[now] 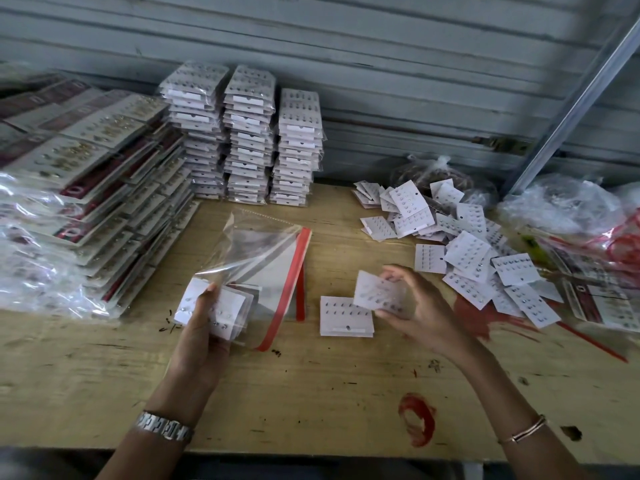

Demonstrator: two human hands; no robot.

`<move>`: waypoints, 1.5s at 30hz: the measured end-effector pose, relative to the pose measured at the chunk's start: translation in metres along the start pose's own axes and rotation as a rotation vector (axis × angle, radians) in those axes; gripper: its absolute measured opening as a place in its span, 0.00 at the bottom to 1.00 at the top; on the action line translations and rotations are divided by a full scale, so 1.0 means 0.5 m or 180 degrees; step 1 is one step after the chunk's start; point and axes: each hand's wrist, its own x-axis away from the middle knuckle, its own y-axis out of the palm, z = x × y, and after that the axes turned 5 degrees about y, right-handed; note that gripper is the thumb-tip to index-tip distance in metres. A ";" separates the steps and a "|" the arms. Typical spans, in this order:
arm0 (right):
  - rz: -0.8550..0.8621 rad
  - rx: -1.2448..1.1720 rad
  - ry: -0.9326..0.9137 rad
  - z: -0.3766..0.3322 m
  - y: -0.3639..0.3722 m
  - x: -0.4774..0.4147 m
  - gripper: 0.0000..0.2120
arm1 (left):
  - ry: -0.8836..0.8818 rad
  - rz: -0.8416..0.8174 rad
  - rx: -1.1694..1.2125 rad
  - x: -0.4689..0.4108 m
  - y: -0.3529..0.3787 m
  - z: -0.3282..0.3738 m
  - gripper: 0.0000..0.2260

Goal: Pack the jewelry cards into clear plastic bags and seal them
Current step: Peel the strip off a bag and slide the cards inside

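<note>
"Head view, biggest thing first: what is lying under you?"

"A wooden table (311, 393) is running across the whole view, with red marks (419, 420) showing near my right forearm. Big carded packs (104, 188) are leaning in long piles at the left."

"And at the back?"

"3 stacks of bagged cards (249, 140) are standing against the wall. Right of them, a loose heap of jewelry cards (478, 258) is spreading over the table, with crumpled plastic (561, 209) lying beyond it."

"What are your hands doing?"

"My left hand (204, 327) is gripping a bundle of cards (221, 306) together with the lower end of a clear plastic bag (256, 244). The bag is rising away from me, its red strip (291, 271) running down the right edge. I cannot tell whether the bundle is sitting fully inside. My right hand (415, 306) is pinching 1 card (377, 292) between thumb and fingertips, holding it just above a small stack (346, 317) that is lying flat on the table between the bag and the heap."

"Anything smaller?"

"A metal watch (164, 427) is sitting on my left wrist and a thin bangle (526, 433) on my right."
</note>
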 end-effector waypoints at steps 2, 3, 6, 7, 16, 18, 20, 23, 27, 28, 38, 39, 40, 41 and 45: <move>-0.0267 0.0024 -0.0241 -0.027 0.011 -0.001 0.39 | -0.0010 -0.0003 0.0080 -0.001 -0.003 -0.001 0.22; -0.0359 0.0063 -0.0320 -0.037 0.018 -0.003 0.38 | -0.0008 -0.0014 0.0133 -0.002 -0.004 -0.002 0.23; -0.0487 0.0109 -0.0414 -0.052 0.037 -0.015 0.38 | 0.0007 -0.0054 0.0206 -0.004 -0.006 -0.005 0.23; -0.0506 0.0132 -0.0425 -0.053 0.043 -0.018 0.38 | 0.0020 -0.0055 0.0185 -0.004 -0.007 -0.005 0.22; -0.0525 0.0362 -0.0566 -0.040 0.072 -0.029 0.40 | -0.0006 -0.0109 0.0036 -0.009 -0.009 -0.008 0.13; -0.0539 0.0396 -0.0562 -0.037 0.073 -0.030 0.40 | -0.0019 -0.0138 0.0067 -0.012 -0.013 -0.011 0.10; -0.0599 0.0384 -0.0553 -0.037 0.070 -0.028 0.39 | -0.0025 -0.0166 0.0047 -0.014 -0.016 -0.012 0.10; -0.0781 0.0152 -0.0451 -0.044 0.060 -0.030 0.37 | -0.0043 -0.0195 0.0017 -0.015 -0.019 -0.012 0.13; -0.0748 0.0155 -0.0312 -0.044 0.045 -0.049 0.32 | -0.0034 -0.0160 0.0030 -0.013 -0.017 -0.011 0.13; -0.0813 0.0285 -0.0272 -0.043 0.044 -0.055 0.31 | -0.0030 -0.0146 0.0034 -0.012 -0.017 -0.010 0.14; -0.1552 -0.0283 0.0219 -0.048 0.038 -0.084 0.30 | -0.0046 -0.0039 0.0096 -0.013 -0.013 -0.011 0.21; -0.1566 -0.0332 0.0237 -0.048 0.037 -0.083 0.29 | -0.0044 -0.0040 0.0101 -0.014 -0.014 -0.012 0.21; -0.1582 -0.0381 0.0242 -0.049 0.036 -0.082 0.27 | -0.0037 -0.0042 0.0093 -0.014 -0.015 -0.012 0.22; -0.1612 -0.0450 0.0244 -0.049 0.035 -0.079 0.24 | -0.0022 -0.0047 0.0073 -0.014 -0.015 -0.012 0.22; -0.1643 -0.0729 0.0232 -0.054 0.033 -0.059 0.19 | 0.0034 -0.0066 0.0032 -0.012 -0.016 -0.012 0.22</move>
